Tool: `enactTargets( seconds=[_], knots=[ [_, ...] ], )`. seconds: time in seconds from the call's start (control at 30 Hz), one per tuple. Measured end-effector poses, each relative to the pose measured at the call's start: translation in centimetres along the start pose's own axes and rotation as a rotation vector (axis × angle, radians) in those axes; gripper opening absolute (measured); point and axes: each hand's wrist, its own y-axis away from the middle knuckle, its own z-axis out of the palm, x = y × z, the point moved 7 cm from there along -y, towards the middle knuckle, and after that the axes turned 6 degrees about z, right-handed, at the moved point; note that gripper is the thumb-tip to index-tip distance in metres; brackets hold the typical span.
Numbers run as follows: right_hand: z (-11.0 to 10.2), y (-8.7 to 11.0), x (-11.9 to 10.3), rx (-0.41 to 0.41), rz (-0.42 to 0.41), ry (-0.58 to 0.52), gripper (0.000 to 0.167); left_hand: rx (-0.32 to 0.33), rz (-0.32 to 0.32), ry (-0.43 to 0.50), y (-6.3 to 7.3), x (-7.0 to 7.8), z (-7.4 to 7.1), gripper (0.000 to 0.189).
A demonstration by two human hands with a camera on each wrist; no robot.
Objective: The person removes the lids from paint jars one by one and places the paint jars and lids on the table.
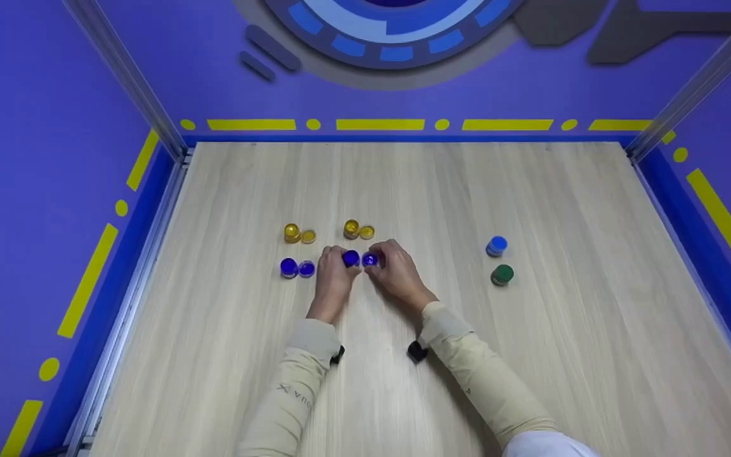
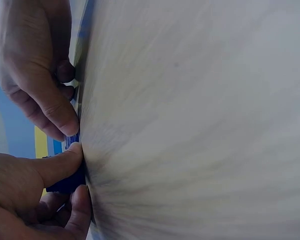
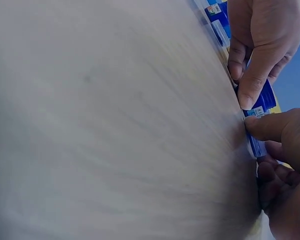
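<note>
My left hand (image 1: 334, 274) grips a small dark blue paint jar (image 1: 351, 258) between thumb and fingers; the jar stands uncapped on the wooden table. Right beside it, my right hand (image 1: 398, 271) pinches a round lid (image 1: 370, 259) by its edge, low at the table surface. In the right wrist view the lid (image 3: 257, 142) lies flat under the thumb, close to the jar (image 3: 268, 96). The left wrist view shows the thumb and fingers around the jar (image 2: 70, 184). To the left of my left hand, another open dark blue jar (image 1: 289, 267) has its lid (image 1: 306, 269) next to it.
Behind the hands stand two open yellow jars (image 1: 292, 233) (image 1: 351, 229), each with a lid (image 1: 308, 236) (image 1: 367, 232) at its right. On the right side are a capped light blue jar (image 1: 496, 246) and a capped green jar (image 1: 502, 275). Purple-blue walls (image 1: 403, 101) enclose the table (image 1: 568, 355).
</note>
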Motion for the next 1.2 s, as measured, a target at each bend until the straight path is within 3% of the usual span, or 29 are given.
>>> enactTargets(
  seconds=[0.23, 0.47, 0.7, 1.0, 1.2],
  knots=[
    [-0.2, 0.2, 0.4, 0.029, -0.031, -0.03, 0.044, -0.016, -0.047, 0.021, -0.3, -0.4, 0.4, 0.033],
    [-1.2, 1.3, 0.8, 0.043, -0.007, -0.125, 0.038, -0.028, -0.067, 0.035, -0.2, -0.4, 0.6, 0.033],
    [-3.3, 2.9, 1.4, 0.071, 0.045, -0.131, 0.033, -0.017, -0.069, 0.052, -0.2, -0.5, 0.5, 0.032],
    [-6.7, 6.1, 2.3, 0.086, 0.055, -0.128, 0.032, -0.036, -0.086, 0.041, 0.0, -0.5, 0.4, 0.031],
    [-9.0, 8.4, 3.5, 0.085, 0.128, -0.153, 0.034, -0.028, -0.09, 0.047, 0.1, -0.5, 0.3, 0.031]
  ],
)
